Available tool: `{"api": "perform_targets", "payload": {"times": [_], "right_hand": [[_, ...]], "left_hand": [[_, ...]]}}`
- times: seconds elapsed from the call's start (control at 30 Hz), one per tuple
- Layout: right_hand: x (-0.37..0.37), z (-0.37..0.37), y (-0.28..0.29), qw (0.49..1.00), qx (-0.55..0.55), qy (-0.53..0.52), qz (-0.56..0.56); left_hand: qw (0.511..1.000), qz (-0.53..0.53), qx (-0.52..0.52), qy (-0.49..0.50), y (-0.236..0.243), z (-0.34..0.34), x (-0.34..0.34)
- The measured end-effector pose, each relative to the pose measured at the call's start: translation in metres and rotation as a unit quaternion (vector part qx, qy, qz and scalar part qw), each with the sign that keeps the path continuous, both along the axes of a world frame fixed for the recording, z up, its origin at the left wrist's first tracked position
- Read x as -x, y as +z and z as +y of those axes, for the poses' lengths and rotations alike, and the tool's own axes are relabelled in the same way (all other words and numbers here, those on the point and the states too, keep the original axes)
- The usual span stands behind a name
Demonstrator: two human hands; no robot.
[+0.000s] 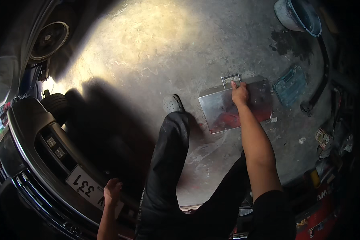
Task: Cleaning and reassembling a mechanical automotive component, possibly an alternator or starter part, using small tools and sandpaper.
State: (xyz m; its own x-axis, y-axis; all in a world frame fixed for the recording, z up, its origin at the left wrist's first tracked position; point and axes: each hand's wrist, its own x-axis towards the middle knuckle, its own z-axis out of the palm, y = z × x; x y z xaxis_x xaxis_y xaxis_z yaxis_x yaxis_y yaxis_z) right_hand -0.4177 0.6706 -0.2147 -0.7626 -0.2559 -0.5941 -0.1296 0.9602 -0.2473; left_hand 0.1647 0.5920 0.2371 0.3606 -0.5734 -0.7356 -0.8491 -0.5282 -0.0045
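Note:
A shiny metal case (224,107) with a wire-like handle (223,83) is in front of me, right of the middle, over the concrete floor. My right hand (240,95) is closed on its far edge beside the handle; the fingertips are partly hidden. My left hand (112,193) hangs low on the left, its fingers loosely bent with nothing visible in them. Just behind it is the licence plate (85,185) of a car's bumper (48,154); I cannot tell whether the hand touches it.
My grey clog (173,103) stands left of the case. To its right lies a translucent bluish plastic case (290,86). A tub (288,16) and a long dark bar (323,74) are at the far right. A wheel (49,41) shows at upper left; clutter lines the right edge.

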Motion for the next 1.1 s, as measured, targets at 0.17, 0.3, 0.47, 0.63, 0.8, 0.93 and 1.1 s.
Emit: {"api": "perform_targets", "payload": {"times": [0.17, 0.3, 0.47, 0.63, 0.8, 0.93, 1.1], "right_hand": [[-0.01, -0.015, -0.019, 0.994, -0.057, 0.069, 0.058], [-0.057, 0.055, 0.103, 0.978, 0.198, 0.027, 0.055], [-0.123, 0.243, 0.207, 0.951, 0.234, -0.203, -0.001], [-0.128, 0.328, 0.223, 0.975, 0.108, -0.191, -0.026], [-0.124, 0.356, 0.203, 0.958, 0.24, -0.151, -0.03], [-0.131, 0.393, 0.193, 0.934, 0.28, -0.219, -0.041], [-0.121, 0.412, 0.195, 0.928, 0.28, -0.23, -0.088]], "left_hand": [[0.999, -0.017, -0.024, -0.045, -0.047, -0.052, -0.023], [0.992, -0.032, 0.001, -0.119, -0.09, -0.074, -0.023], [0.966, 0.089, 0.039, -0.241, -0.183, -0.074, 0.127], [0.912, 0.198, -0.029, -0.359, -0.28, 0.021, 0.294], [0.829, 0.21, -0.071, -0.514, -0.359, 0.1, 0.42], [0.814, 0.19, -0.041, -0.547, -0.395, 0.137, 0.497], [0.839, 0.211, 0.016, -0.501, -0.443, 0.103, 0.525]]}}
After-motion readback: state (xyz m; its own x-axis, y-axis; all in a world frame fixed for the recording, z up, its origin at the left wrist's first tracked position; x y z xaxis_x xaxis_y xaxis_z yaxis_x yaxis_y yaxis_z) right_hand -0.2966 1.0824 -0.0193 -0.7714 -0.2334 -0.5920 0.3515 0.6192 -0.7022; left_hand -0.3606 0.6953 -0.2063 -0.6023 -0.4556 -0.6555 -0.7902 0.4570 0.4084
